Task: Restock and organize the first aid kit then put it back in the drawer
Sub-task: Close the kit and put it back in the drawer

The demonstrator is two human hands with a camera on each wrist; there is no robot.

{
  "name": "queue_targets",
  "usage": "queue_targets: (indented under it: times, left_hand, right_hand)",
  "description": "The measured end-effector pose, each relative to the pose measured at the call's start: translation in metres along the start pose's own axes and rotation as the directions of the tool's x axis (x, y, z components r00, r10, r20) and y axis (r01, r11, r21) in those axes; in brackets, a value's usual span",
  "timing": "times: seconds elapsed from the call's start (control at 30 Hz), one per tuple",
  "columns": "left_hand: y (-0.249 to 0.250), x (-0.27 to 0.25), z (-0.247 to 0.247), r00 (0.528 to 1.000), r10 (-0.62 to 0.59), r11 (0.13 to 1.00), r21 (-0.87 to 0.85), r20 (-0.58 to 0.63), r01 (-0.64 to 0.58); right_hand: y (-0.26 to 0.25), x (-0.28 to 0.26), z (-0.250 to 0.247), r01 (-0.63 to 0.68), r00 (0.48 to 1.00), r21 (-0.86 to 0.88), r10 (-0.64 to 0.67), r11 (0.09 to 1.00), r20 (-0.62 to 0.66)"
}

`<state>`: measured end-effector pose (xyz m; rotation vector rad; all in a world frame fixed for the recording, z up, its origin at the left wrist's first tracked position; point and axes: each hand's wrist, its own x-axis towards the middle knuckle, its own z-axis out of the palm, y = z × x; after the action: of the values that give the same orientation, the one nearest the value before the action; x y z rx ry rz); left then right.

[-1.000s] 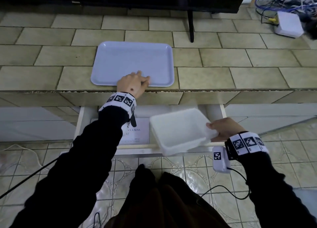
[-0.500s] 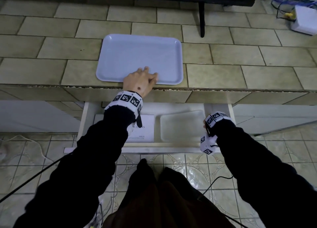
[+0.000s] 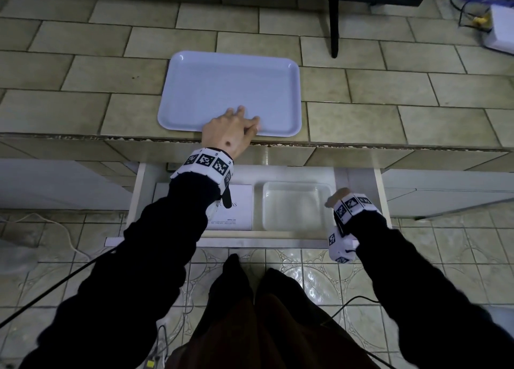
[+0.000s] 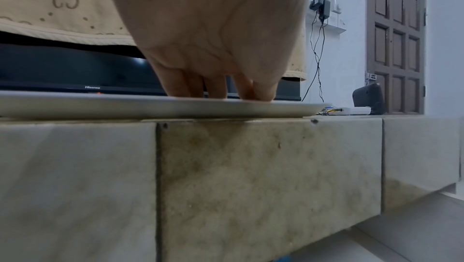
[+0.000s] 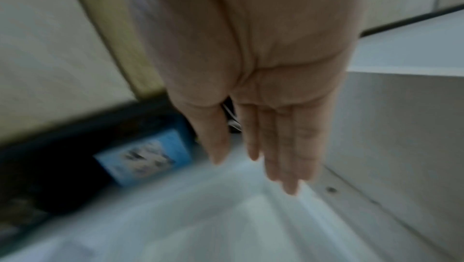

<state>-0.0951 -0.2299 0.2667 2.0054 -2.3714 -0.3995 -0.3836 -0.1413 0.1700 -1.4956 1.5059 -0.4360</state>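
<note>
Left hand: fingers extended, fingertips pressing flat on the near rim of the pale blue tray; nothing pinched or enclosed. Tray sits on the tiled counter, upper centre of the head frame. Right hand, lower right: fingers straight and close together, holding nothing, poised over the right edge of the white plastic container; contact cannot be determined, wrist view blurred. Container lies inside the open drawer below the counter edge, in its right half, just beside a white printed sheet to its left
</note>
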Motion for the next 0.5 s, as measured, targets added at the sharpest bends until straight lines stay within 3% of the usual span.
queue_targets:
  times: [0.03,0.07,0.1,0.13,0.17,0.2,0.27,0.3,0.33,0.4,0.5]
  left_hand:
    - [0.000,0.000,0.000,1.000,-0.005,1.000,-0.002,0.001,0.005]
    - [0.000,0.000,0.001,1.000,-0.010,1.000,-0.004,0.000,0.010]
    - [0.001,-0.001,0.000,1.000,-0.015,1.000,-0.007,-0.003,0.015]
    - [0.002,-0.002,-0.001,1.000,-0.016,1.000,-0.012,-0.006,0.016]
    - [0.003,-0.004,-0.003,1.000,-0.014,1.000,-0.017,-0.007,0.014]
    - [0.004,-0.005,-0.005,1.000,-0.009,1.000,-0.023,-0.003,0.009]
    - [0.005,-0.007,-0.008,1.000,0.001,1.000,-0.031,0.011,-0.001]
    - [0.005,-0.007,-0.009,1.000,0.000,1.000,-0.031,0.014,0.000]
    - [0.005,-0.008,-0.010,1.000,-0.001,1.000,-0.029,0.018,0.002]
    - [0.005,-0.008,-0.010,1.000,0.005,1.000,-0.016,0.029,-0.004]
    - [0.006,-0.009,-0.011,0.999,0.012,1.000,-0.014,0.039,-0.012]
  right_hand:
    - [-0.007,0.002,0.008,-0.294,0.956,-0.087,0.294,0.952,-0.012]
    - [-0.018,0.004,0.018,-0.403,0.915,-0.069,0.400,0.913,-0.058]
    - [-0.033,-0.002,0.029,-0.335,0.940,0.041,0.337,0.941,-0.054]
    - [-0.053,-0.015,0.039,-0.226,0.974,0.202,0.225,0.953,0.027]
    - [-0.069,-0.035,0.049,-0.195,0.976,0.345,0.146,0.918,0.164]
    - [-0.081,-0.054,0.064,-0.260,0.936,0.411,0.122,0.874,0.331]
    - [-0.086,-0.082,0.094,-0.451,0.771,0.353,0.159,0.820,0.617]
    - [-0.081,-0.089,0.109,-0.530,0.694,0.282,0.218,0.800,0.686]
    - [-0.077,-0.092,0.123,-0.593,0.657,0.247,0.282,0.767,0.699]
    - [-0.064,-0.089,0.143,-0.681,0.678,0.335,0.388,0.651,0.624]
    - [-0.057,-0.076,0.152,-0.671,0.735,0.611,0.481,0.419,0.478]
